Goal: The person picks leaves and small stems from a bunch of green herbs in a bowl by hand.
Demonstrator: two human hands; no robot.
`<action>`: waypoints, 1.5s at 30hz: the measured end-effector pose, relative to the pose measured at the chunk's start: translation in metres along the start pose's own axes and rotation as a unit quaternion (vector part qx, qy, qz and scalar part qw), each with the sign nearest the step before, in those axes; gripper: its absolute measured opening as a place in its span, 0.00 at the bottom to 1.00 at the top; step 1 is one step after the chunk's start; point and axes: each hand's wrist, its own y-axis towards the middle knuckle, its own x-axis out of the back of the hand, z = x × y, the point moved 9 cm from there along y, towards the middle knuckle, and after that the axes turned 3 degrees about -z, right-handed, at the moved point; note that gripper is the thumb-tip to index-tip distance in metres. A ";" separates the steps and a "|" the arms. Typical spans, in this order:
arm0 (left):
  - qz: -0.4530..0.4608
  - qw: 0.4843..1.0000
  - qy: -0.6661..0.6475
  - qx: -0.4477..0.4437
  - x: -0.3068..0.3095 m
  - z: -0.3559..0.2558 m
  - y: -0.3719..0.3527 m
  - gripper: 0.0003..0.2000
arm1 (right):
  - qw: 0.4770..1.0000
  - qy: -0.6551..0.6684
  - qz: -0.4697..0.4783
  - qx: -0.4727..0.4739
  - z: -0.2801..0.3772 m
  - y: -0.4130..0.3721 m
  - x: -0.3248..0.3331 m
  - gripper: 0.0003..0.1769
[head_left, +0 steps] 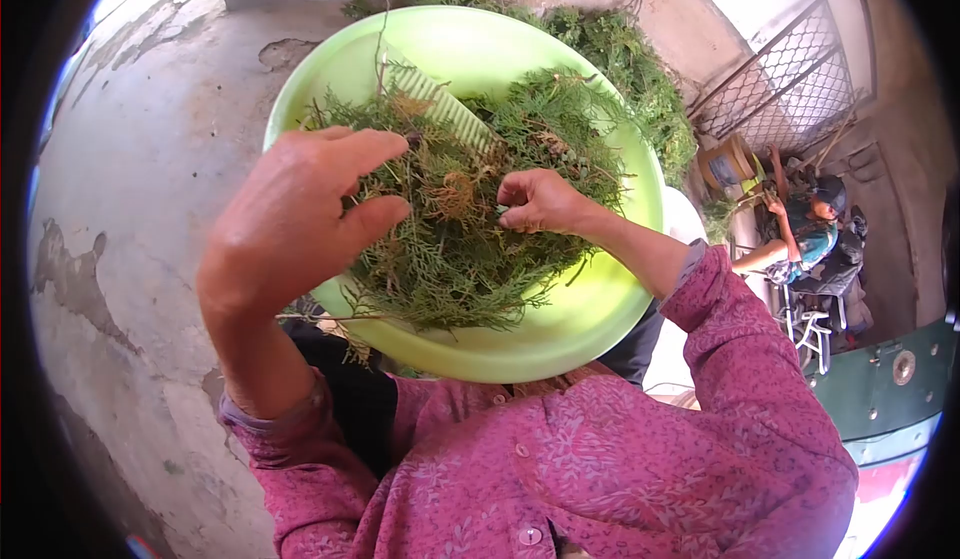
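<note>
A wide light-green plastic basin rests on my lap, heaped with feathery green conifer sprigs, some of them browned. Over the left part of the heap is my left hand, its thumb and forefinger apart with nothing visible between them. On the right, my right hand is pinched close above the sprigs. A tiny green bit of sprig shows at its fingertips, partly hidden by the fingers. A ribbed light-green plastic strip leans inside the basin, its lower end among the sprigs.
More cut greenery lies on the floor behind the basin. At the right, another person sits by a brownish bucket, hands raised. A metal mesh panel leans on the wall. Cracked concrete extends left.
</note>
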 end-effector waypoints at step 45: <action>0.260 0.962 0.071 0.039 -0.246 -0.040 0.098 0.13 | 0.774 0.502 -0.352 0.158 -0.127 -0.112 0.201 0.13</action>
